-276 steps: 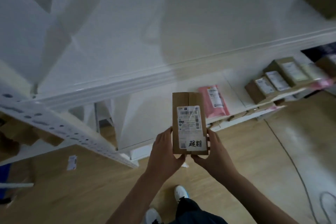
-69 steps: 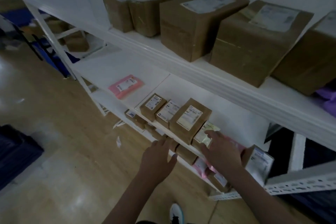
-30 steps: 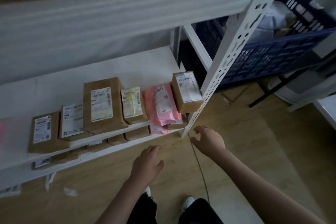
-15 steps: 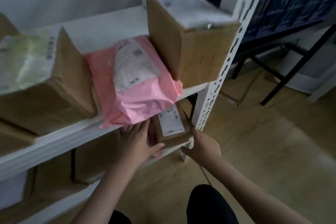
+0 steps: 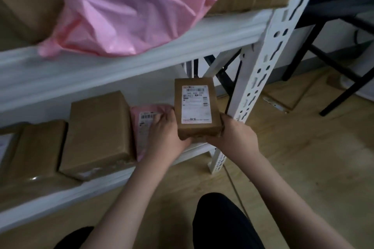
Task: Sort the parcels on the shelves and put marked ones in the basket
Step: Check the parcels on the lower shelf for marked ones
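1. Where things stand: both hands have the small brown parcel (image 5: pixel 196 110) lifted just in front of the lower shelf (image 5: pixel 129 180), right beside the white upright post (image 5: pixel 261 79). The left hand (image 5: pixel 168 133) is curled round its left edge, the right hand (image 5: pixel 235 137) cups the bottom right corner. Label faces up.

2. Biggest risk imo: misreading the label. There's some dark scribble at the bottom of it, but it's too blurry to tell if that's the mark. Call it wrong and it lands in the wrong place.

3. The grip is only on the near end of the box, so the far end is unsupported. A quick swing toward the post could clip it and knock the box loose.

4. The left hand is touching the pink mailer (image 5: pixel 149 125) just left of the parcel. Pulling away could drag that mailer off the shelf edge.

5. The big pink bag (image 5: pixel 129 12) on the shelf above already hangs over the lip. Bump the post and it might slide.

6. Can't see: the basket isn't in view. Brown boxes (image 5: pixel 97 133) further left of the post show no labels, and the leftmost ones are cut off. Fingers under the parcel are hidden.
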Demonstrator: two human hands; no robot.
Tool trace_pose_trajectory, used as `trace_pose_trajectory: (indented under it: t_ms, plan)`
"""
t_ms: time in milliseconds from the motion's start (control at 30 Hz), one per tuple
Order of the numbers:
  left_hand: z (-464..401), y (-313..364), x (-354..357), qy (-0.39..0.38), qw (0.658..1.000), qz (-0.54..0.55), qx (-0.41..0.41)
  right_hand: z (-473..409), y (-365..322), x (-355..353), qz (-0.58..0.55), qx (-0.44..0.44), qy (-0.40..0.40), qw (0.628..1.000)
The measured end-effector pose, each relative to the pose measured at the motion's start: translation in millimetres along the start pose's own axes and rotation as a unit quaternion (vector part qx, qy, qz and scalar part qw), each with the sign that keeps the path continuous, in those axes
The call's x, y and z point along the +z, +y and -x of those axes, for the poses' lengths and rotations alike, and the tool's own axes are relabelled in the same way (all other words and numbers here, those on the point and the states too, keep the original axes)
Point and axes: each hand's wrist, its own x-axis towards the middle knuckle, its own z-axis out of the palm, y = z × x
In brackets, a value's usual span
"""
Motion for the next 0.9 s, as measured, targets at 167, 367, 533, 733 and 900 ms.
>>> trace_pose_trajectory:
  t_ms: [167,367,533,733,900]
  plan:
    - [2,4,3,0.003,1.000,0.013,-0.011,-2,10,-2,0.031,-0.020,-0.010,0.999]
    - [15,7,1,0.022,0.998,0.054,-0.022,-3,9,-5,-0.001,-0.027,-0.021,0.999]
    - [35,8,-5,0.033,0.998,0.045,0.006,11,14,-5,-0.074,-0.039,-0.047,0.995]
    - [86,18,-18,0.138,0.983,0.116,0.030,53,11,-14,-0.112,-0.091,0.044,0.989]
    - [108,9,-29,0.162,0.972,0.170,0.026,76,-3,-26,-0.118,-0.137,0.114,0.977]
